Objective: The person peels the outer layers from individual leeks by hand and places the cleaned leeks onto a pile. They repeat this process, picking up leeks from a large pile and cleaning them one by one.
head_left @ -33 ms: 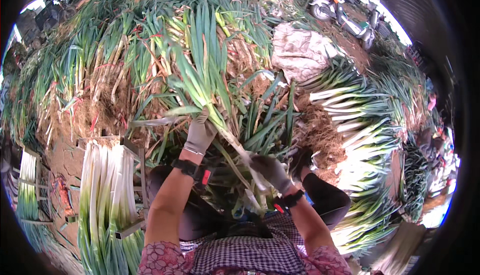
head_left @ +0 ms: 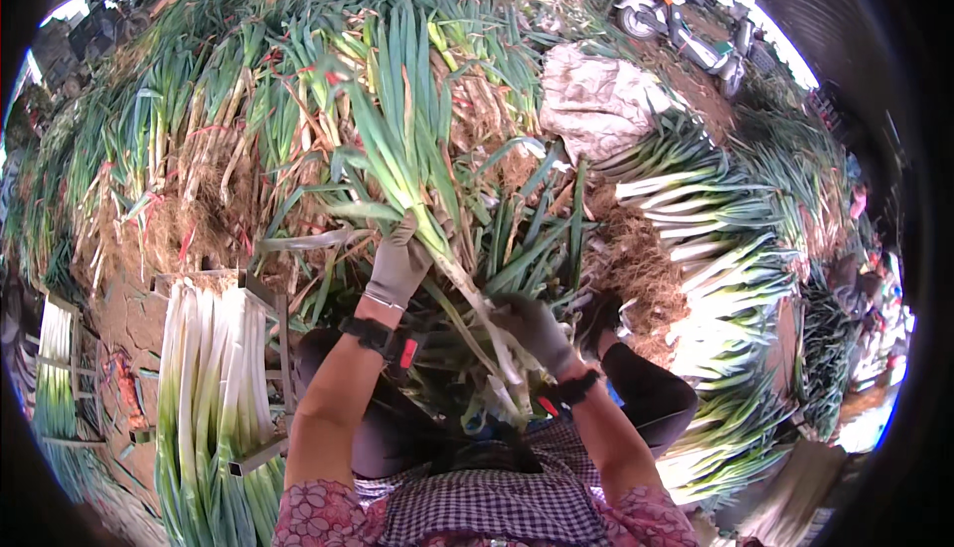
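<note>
My left hand (head_left: 400, 261), in a grey glove, is closed around a long green onion (head_left: 452, 267) just below where its leaves begin. The leaves fan away toward the far left, and the pale stalk slants down toward my lap. Against the lower stalk is my gloved right hand (head_left: 535, 330), its fingers bent at the stalk's right side; their tips are partly hidden. A loose, thin strip of stalk (head_left: 462, 333) hangs beside the held onion. Trimmed leaves and stalks (head_left: 487, 393) lie between my knees.
Heaps of untrimmed green onions (head_left: 209, 150) with brown roots spread ahead. On my left, cleaned onions (head_left: 209, 378) rest in a metal frame (head_left: 263, 453). Peeled onions (head_left: 715, 299) lie in a row to my right, beside a root pile (head_left: 636, 269). A pale sack (head_left: 601, 100) and scooter (head_left: 681, 35) are farther off.
My right hand has shifted slightly up and left along the stalk. The held onion's leaves have swayed a little; my left hand stays in place.
</note>
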The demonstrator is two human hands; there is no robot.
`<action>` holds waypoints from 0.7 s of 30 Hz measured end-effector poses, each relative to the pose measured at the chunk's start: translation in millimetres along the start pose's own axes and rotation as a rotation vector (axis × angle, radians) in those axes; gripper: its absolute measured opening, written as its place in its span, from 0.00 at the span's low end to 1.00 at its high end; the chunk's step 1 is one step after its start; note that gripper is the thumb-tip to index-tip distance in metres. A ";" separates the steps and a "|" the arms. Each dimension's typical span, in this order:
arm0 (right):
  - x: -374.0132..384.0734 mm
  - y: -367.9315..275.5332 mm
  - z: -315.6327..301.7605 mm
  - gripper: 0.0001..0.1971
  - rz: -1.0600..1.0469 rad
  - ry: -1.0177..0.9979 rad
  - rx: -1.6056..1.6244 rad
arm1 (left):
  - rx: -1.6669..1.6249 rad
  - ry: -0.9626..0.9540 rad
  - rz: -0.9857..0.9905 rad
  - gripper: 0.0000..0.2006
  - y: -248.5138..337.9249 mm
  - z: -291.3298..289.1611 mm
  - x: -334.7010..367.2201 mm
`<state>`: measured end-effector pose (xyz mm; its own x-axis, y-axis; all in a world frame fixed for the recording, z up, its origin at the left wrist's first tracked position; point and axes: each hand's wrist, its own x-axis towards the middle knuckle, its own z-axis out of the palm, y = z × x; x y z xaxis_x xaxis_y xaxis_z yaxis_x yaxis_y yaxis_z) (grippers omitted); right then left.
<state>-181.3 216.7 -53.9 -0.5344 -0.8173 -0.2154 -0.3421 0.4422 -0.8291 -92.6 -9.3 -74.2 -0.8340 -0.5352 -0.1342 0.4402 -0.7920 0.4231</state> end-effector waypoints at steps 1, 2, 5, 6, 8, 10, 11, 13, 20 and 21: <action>17.7 6.2 5.1 0.22 -0.239 0.145 0.020 | 0.028 -0.071 -0.040 0.21 -0.9 8.3 -2.4; 34.5 -14.9 12.5 0.22 -0.260 0.162 0.101 | 0.028 -0.064 -0.043 0.21 0.1 10.9 -6.7; 81.6 -43.8 25.6 0.21 -0.273 0.123 0.300 | 0.019 -0.188 -0.086 0.20 4.9 31.8 -9.9; 91.9 -48.8 31.6 0.21 -0.268 0.049 0.421 | 0.020 -0.194 -0.084 0.20 9.2 24.8 -8.2; 89.4 -68.8 44.0 0.16 -0.322 0.144 0.116 | 0.183 -0.180 0.022 0.21 17.9 0.7 -3.3; 95.5 -61.6 60.1 0.16 -0.315 0.217 0.163 | 0.220 -0.095 0.022 0.19 15.9 -3.3 -2.3; 98.8 -57.3 65.0 0.16 -0.293 0.199 0.347 | 0.264 -0.046 0.037 0.17 15.6 -2.5 -2.4; 98.7 -60.6 66.5 0.15 -0.249 0.152 0.620 | 0.365 0.014 0.082 0.14 17.4 -2.4 -2.8; 78.7 -54.1 89.5 0.14 -0.344 0.334 0.263 | 0.308 0.162 0.146 0.12 29.8 -13.8 -2.1; 65.2 -40.5 88.6 0.16 -0.286 0.292 0.117 | 0.265 0.314 0.156 0.12 39.2 -5.5 -0.3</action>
<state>-133.8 112.7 -80.0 -0.6328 -0.7548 0.1726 -0.4271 0.1543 -0.8909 -73.3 -41.8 -62.5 -0.6047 -0.7383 -0.2987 0.4180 -0.6135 0.6700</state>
